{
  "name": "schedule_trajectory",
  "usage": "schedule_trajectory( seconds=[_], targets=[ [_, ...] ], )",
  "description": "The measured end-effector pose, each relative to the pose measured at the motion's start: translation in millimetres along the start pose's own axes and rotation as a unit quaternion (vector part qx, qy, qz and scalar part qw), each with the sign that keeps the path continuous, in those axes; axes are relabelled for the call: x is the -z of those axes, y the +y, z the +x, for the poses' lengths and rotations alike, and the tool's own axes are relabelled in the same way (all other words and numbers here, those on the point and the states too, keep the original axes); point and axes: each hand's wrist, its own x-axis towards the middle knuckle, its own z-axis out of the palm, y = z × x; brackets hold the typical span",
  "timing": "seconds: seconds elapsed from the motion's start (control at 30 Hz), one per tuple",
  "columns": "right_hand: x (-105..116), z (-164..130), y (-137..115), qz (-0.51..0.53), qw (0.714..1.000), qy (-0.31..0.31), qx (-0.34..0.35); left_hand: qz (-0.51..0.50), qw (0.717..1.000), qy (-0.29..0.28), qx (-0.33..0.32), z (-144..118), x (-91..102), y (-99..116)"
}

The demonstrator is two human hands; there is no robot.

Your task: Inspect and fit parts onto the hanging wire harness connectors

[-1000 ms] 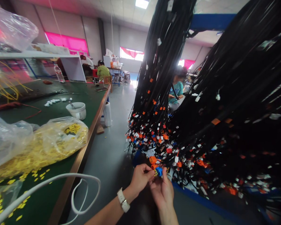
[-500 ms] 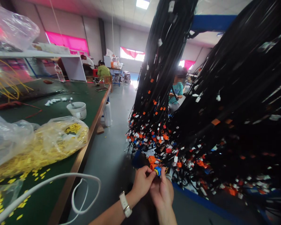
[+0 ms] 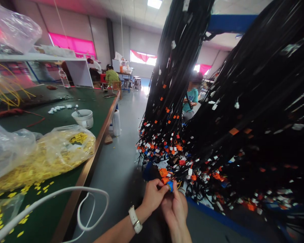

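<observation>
A small blue connector with wires on it sits between my two hands. My left hand, with a white watch on its wrist, pinches the connector's left side between thumb and finger. Around its right side close the thumb and fingers of my right hand, palm partly turned up. Orange connectors lie just beyond my left fingertips. Behind them hang thick bundles of black cables, their lower ends crowded with orange, white, red and blue connectors.
On the left, a green-topped table carries a clear bag of yellow pieces, a white cup and a bottle. A white cable loops past its edge. Another person is behind the cable bundles; others sit farther back.
The blue connector has turned slightly in my fingers, so its yellow face shows less. Both hands stay in nearly the same place.
</observation>
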Motion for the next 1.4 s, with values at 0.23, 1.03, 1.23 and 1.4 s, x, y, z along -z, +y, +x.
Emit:
schedule_trajectory(
  seconds=[0.23,1.03,1.23,1.4],
  targets=[
    [-8.1,-9.4,-1.8,-0.015,0.999,-0.026,0.017,-0.107,0.994,0.016,0.031,2.4,-1.4,-3.0],
    [-1.6,-16.5,-4.3,0.045,0.997,-0.029,-0.057,-0.017,0.977,-0.113,-0.182,2.6,16.7,4.3],
    [-2.1,-18.0,-1.9,0.042,0.998,-0.025,-0.046,-0.020,0.972,-0.155,-0.177,5.8,21.3,6.8],
    [-7.8,-20.8,0.3,0.072,0.995,-0.023,-0.058,-0.055,0.970,-0.164,-0.168,10.2,23.7,4.8]
  ],
)
